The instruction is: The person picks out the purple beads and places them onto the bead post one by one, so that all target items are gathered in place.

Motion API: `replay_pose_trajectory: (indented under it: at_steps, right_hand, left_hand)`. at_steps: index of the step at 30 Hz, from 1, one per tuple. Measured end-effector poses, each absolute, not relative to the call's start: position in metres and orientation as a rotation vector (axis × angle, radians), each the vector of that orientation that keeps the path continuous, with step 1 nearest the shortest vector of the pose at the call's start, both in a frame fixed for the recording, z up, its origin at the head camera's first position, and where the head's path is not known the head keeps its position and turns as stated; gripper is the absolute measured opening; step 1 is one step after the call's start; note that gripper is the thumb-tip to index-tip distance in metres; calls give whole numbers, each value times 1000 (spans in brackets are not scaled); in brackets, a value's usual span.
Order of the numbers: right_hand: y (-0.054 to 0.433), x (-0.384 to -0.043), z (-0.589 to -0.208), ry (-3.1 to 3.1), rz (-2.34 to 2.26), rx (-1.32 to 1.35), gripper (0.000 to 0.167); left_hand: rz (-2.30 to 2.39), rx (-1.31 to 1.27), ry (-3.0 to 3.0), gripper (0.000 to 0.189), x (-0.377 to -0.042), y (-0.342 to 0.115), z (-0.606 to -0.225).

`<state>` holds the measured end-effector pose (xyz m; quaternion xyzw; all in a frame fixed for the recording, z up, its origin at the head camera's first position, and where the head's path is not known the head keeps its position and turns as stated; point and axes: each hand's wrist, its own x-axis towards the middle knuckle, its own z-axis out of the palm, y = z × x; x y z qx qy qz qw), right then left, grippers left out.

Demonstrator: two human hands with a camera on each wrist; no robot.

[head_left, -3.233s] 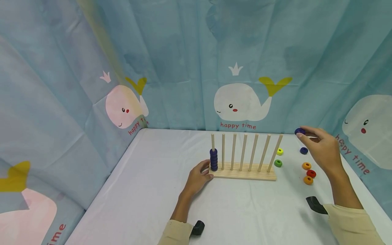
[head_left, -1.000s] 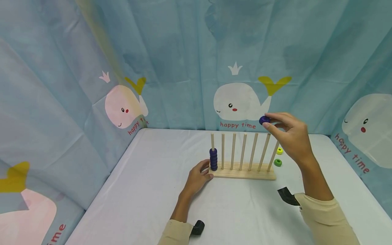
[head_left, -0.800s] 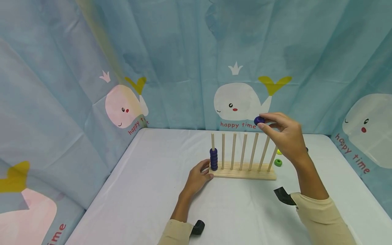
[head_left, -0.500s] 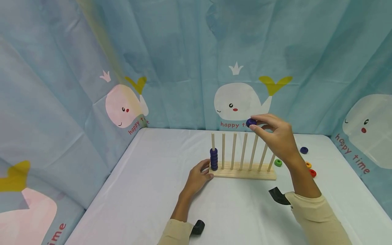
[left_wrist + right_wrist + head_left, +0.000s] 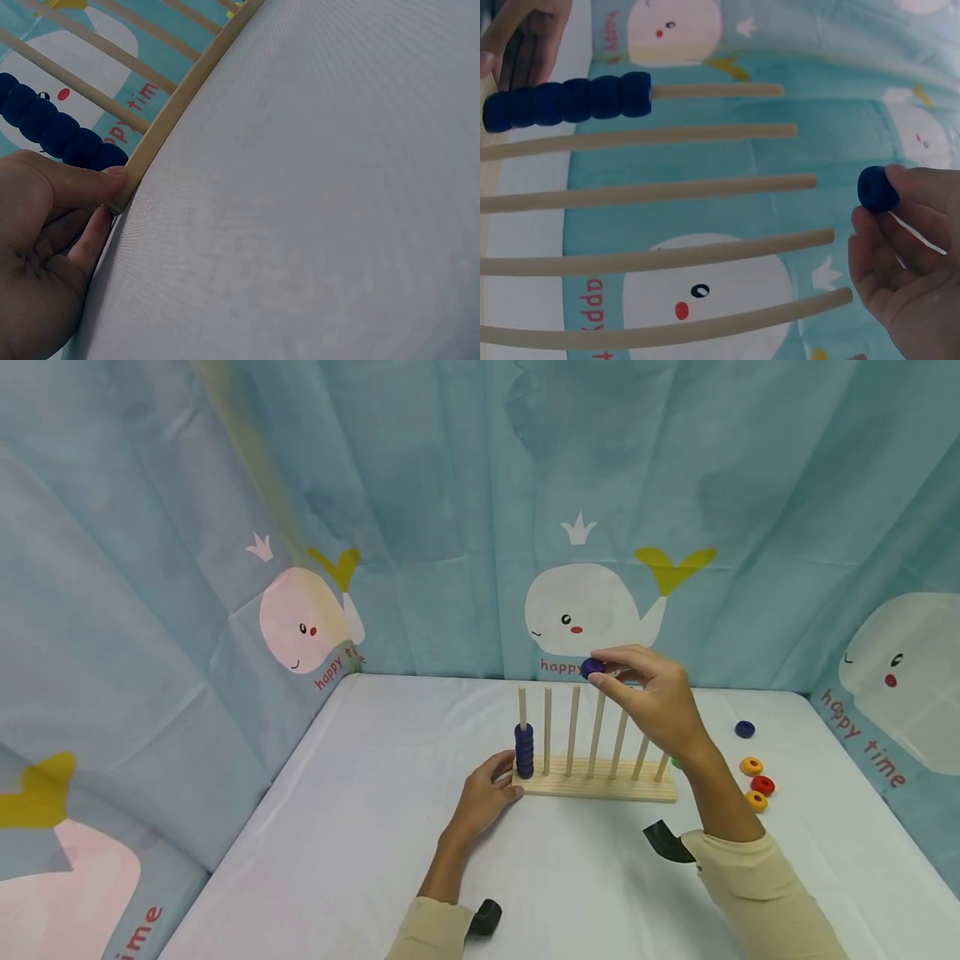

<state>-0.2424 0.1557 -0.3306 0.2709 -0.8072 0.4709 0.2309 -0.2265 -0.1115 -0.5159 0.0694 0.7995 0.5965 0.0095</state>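
Observation:
A wooden peg stand (image 5: 600, 788) with a row of upright pegs stands on the white table. Its leftmost peg carries a stack of dark blue beads (image 5: 524, 752); the peg's top shows bare above them. My left hand (image 5: 480, 797) grips the left end of the base, which the left wrist view shows between thumb (image 5: 97, 184) and fingers. My right hand (image 5: 656, 697) pinches one dark blue bead (image 5: 877, 188) between thumb and fingertips, above the middle pegs. In the right wrist view this bead is apart from the peg tips. The right hand covers parts of the right-hand pegs in the head view.
On the table at right lie a dark blue bead (image 5: 745, 729), an orange bead (image 5: 751, 767), a red bead (image 5: 762, 786) and another orange bead (image 5: 756, 801). A green bead (image 5: 676, 763) is mostly hidden behind the right arm. A whale-print curtain (image 5: 435, 527) surrounds the table.
My right hand has carried the blue bead leftward from the table's right side to over the middle pegs. The left hand and stand have stayed in place.

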Motion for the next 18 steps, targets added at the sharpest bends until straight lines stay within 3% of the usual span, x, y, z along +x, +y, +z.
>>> replay_pose_trajectory:
  at_steps: [18]
  right_hand:
    - [135,-245,-335,-2231,1286,818,29]
  left_hand:
    - [1880,237,2486,62,-227,-112,-516]
